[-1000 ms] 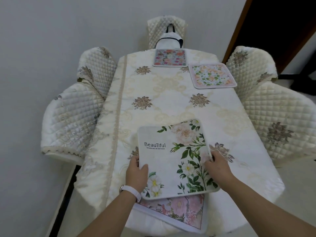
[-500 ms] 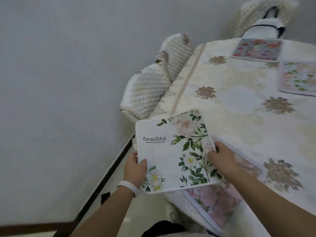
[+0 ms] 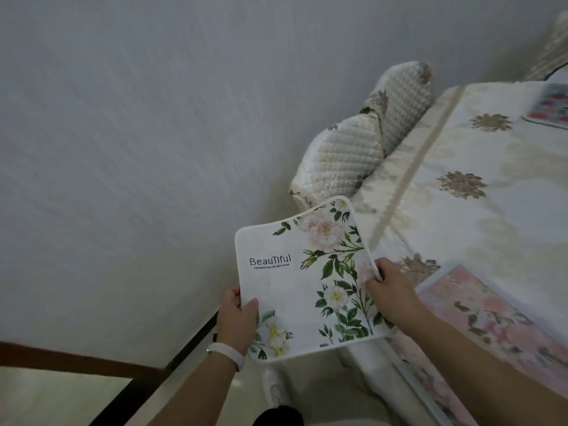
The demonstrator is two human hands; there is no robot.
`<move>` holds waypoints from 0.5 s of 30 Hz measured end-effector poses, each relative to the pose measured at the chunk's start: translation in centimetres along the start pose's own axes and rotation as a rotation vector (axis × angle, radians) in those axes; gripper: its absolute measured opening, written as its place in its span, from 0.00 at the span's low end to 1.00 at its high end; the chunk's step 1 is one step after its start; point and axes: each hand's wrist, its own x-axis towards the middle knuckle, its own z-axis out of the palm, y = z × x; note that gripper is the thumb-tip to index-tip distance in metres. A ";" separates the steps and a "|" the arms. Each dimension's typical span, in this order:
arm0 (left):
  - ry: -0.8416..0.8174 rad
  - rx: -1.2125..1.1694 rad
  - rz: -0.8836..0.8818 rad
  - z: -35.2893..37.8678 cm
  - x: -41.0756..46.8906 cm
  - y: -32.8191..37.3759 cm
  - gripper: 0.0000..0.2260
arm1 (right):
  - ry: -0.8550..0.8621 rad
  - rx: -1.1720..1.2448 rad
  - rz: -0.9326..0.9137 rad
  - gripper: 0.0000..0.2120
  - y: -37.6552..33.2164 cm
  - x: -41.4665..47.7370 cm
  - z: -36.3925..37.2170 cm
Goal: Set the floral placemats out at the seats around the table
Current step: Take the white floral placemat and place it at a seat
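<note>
Placemats matter here, and one white placemat (image 3: 302,281) printed with "Beautiful" and green-leaved blooms is held in the air, off the table's (image 3: 491,216) near-left corner. Left hand (image 3: 236,318) is clamped on its lower left edge, thumb on top; right hand (image 3: 392,292) pinches its right edge, fingers curled around the rim. Just right of the right hand, a pink floral placemat (image 3: 498,330) lies on the tablecloth at the near end. Beyond the held mat's far corner stand quilted chairs (image 3: 347,155). Another floral placemat (image 3: 550,109) lies at the table's far end.
</note>
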 end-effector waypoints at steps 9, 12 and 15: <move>-0.037 -0.046 0.076 -11.4 16.4 1.2 0.11 | 0.100 -0.013 -0.016 0.02 -12.8 6.8 12.8; -0.069 -0.043 0.124 -14.1 21.2 3.1 0.11 | 0.174 0.011 -0.038 0.01 -16.6 8.3 14.8; -0.095 -0.062 0.151 -14.9 24.9 4.9 0.11 | 0.231 0.056 -0.016 0.06 -19.2 9.4 16.0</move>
